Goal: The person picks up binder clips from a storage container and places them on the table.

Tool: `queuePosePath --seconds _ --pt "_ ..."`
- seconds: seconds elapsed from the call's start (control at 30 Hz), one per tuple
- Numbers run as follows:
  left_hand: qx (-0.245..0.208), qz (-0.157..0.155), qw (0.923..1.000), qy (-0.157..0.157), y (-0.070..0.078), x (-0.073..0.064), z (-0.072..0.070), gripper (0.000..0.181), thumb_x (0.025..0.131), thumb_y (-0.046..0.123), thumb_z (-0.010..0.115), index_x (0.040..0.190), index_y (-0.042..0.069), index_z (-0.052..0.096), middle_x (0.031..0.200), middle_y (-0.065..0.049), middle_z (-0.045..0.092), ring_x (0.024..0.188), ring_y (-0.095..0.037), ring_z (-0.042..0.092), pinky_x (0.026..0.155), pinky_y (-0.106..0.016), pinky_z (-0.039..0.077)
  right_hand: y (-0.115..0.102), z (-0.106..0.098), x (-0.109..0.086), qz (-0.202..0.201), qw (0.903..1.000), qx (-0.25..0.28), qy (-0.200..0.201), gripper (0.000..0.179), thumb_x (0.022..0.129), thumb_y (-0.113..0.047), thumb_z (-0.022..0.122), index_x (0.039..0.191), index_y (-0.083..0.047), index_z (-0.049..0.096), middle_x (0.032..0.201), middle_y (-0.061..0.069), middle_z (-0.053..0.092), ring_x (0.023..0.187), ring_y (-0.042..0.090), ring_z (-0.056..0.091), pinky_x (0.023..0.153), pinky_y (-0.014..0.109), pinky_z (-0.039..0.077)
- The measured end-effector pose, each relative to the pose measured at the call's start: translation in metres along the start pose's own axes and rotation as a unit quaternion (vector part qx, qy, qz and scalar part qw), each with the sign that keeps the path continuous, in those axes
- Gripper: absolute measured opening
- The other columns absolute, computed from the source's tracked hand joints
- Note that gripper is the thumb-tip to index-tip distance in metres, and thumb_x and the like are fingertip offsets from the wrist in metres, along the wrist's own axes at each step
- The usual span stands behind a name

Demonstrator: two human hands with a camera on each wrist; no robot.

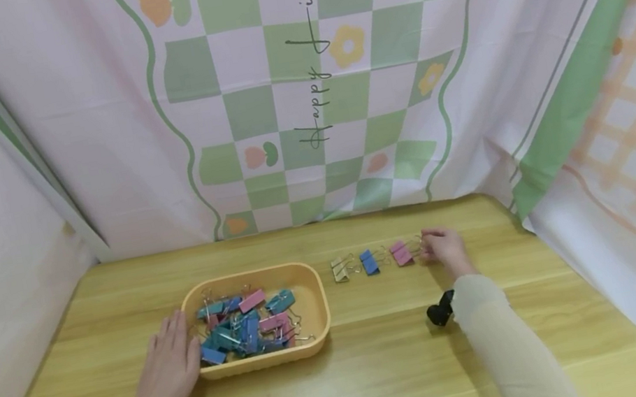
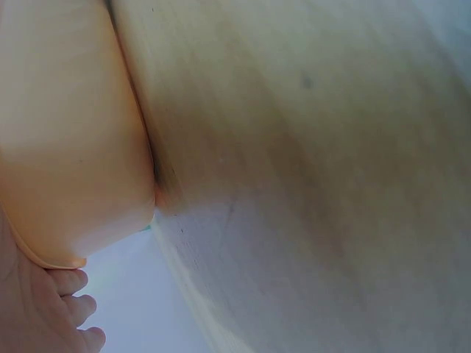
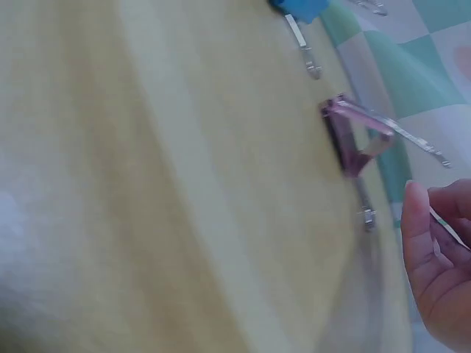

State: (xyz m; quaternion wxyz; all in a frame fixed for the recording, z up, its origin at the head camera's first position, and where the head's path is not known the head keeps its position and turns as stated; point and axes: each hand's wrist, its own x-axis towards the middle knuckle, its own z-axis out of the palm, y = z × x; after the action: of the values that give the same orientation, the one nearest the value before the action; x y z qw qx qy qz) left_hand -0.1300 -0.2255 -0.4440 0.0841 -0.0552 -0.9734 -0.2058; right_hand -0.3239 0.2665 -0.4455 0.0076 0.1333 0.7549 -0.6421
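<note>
1. At the far left, a smooth white cloth (image 1: 2, 218) was hung, printed with the brown letters "Row".
2. The left hand (image 1: 165, 364) was laid with fingers straight and close together against the left end of a tray; nothing was pinched by it.
3. The yellow-orange tray (image 1: 258, 363), smooth-walled and rectangular with rounded corners, was set on a yellowish wood-grained table (image 1: 388, 378).
4. Within it, binder clips (image 1: 250, 330) in teal, blue and pink were heaped, their folded, wedge-shaped bodies tangled with shiny wire handles.
5. Behind, a softly creased cloth (image 1: 251, 111) was seen, patterned with green and white checks, flowers and the script "Happy Life".
6. Right of the tray, a pale yellow binder clip (image 1: 340, 270), a blue binder clip (image 1: 370, 262) and a pink binder clip (image 1: 401, 253) were spaced in a row, their looped handles pointed rightward.
7. The right hand (image 1: 447, 250) was held just beside the pink clip's handles, thumb and fingertips brought close; whether anything was pinched could not be told.
8. Its forearm was covered by a pale fabric sleeve (image 1: 502, 336).
</note>
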Motion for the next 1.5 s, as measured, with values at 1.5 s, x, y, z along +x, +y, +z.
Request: queuePosePath --seconds 1.5 --pt "-0.001 -0.004 1.0 -0.006 0.0 -0.001 -0.001 0.058 0.1 0.028 0.028 0.141 -0.012 0.016 0.146 -0.03 0.016 0.132 -0.045 0.013 0.106 -0.057 0.009 -0.112 0.141 -0.111 -0.245 0.9324 -0.076 -0.255 0.036 0.089 -0.004 0.059 0.124 0.003 0.053 0.11 0.018 0.06 0.069 0.019 0.061 0.061 0.035 0.055"
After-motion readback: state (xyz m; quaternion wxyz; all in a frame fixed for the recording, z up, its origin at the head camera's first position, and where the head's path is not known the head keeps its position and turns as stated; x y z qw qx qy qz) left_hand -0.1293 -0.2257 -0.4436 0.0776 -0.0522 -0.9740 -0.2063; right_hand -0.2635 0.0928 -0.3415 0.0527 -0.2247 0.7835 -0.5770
